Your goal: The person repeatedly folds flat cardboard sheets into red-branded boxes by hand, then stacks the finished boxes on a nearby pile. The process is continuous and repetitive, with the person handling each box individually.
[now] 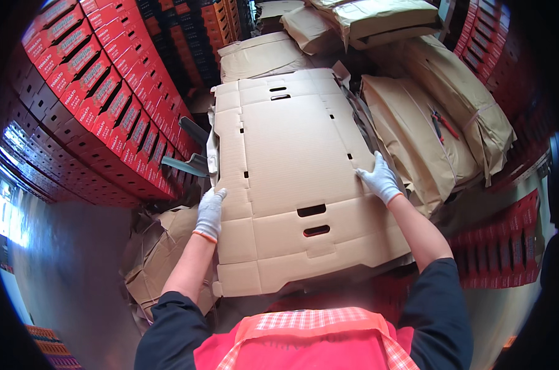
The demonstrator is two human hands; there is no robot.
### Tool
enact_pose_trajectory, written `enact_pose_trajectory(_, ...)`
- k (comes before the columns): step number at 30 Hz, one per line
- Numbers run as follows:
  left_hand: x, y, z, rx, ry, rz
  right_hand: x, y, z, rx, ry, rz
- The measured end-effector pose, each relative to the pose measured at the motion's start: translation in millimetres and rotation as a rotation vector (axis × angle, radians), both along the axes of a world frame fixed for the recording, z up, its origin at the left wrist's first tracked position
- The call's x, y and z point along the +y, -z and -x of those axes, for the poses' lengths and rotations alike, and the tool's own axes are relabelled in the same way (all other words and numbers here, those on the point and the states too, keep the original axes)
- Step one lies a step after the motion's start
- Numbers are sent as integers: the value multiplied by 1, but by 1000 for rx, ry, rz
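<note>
A large flat cardboard box blank with slots, creases and two oval hand holes near its front edge lies in front of me, plain brown side up. My left hand, in a white knitted glove, grips its left edge, the fingers partly hidden at the side. Toward the opposite edge, my right hand, gloved alike, holds the blank with the thumb on top and the other fingers along the right side. What lies directly beneath the blank is mostly covered.
Tall stacks of folded red cartons rise on the left. Brown paper-wrapped bundles lie at the right, with red-handled pliers on one. More wrapped bundles are piled behind. Torn brown paper sits at the lower left.
</note>
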State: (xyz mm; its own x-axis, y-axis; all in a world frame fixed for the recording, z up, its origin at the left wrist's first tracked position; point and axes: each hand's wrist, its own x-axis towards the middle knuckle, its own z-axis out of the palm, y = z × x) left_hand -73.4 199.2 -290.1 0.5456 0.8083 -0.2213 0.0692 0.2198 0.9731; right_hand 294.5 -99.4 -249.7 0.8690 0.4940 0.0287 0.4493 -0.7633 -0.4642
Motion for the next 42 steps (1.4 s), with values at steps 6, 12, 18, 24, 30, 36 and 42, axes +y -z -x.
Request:
enact_pose_trajectory(6, 27, -52, 36, -405, 135, 538, -40, -51, -39, 542, -113, -248)
enact_pose_trajectory(12, -30, -64, -29, -3, 202, 112, -30, -45, 1, 804, -217, -527)
enact_pose_trajectory(18, -108, 26, -116, 970, -94, -838, 67, 9, 145, -272, -473, -148)
enact_pose_trajectory(24, -22, -24, 0, 327, 66, -934, 43, -36, 95, -219, -905, -632)
enact_pose_trajectory(30, -30, -98, 100, 515, 898, -1879, -77, -82, 21, -806, -1037, -198)
enact_pose_trajectory(36, -50, -123, 8, 377, 500, -1356, -34, -87, 58, -350, -1071, -414)
enact_pose_trajectory(42, -101, -186, -1, 225, 385, -1473, -36, -155, 72, -228, -1068, -578)
